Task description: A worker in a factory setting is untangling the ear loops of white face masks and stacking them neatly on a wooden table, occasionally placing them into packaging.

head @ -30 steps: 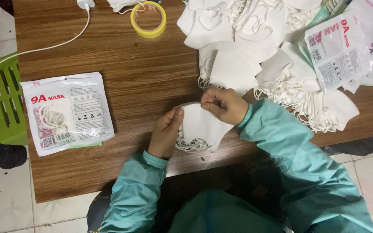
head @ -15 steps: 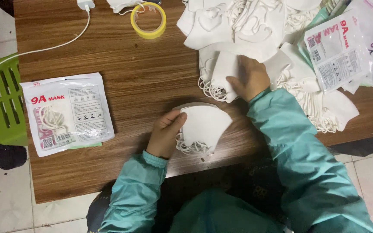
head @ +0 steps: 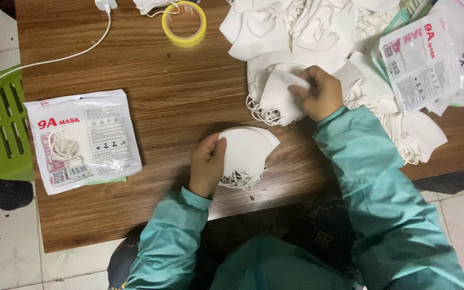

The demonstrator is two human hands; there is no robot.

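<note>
Holding a small stack of white folded cloth masks (head: 245, 153), the left hand (head: 206, 166) is gripping tight – the right hand (head: 320, 94) is pinching another white mask (head: 280, 99), whose loose strings might be snagging the pile.

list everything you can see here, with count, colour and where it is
stack of masks: one small stack, white, table centre, held by the left hand
single mask: one, white, near edge of the pile, in the right hand's grip
mask pile: many loose, white, top right of table
sealed mask packet: one, white and clear, left side of table
more packets: several, white, far right over the pile
tape roll: one, yellow, top centre
cable: one, white, top left
crate: one, green, off the table's left edge
table: one, brown wood
left hand: teal sleeve
right hand: teal sleeve
</note>
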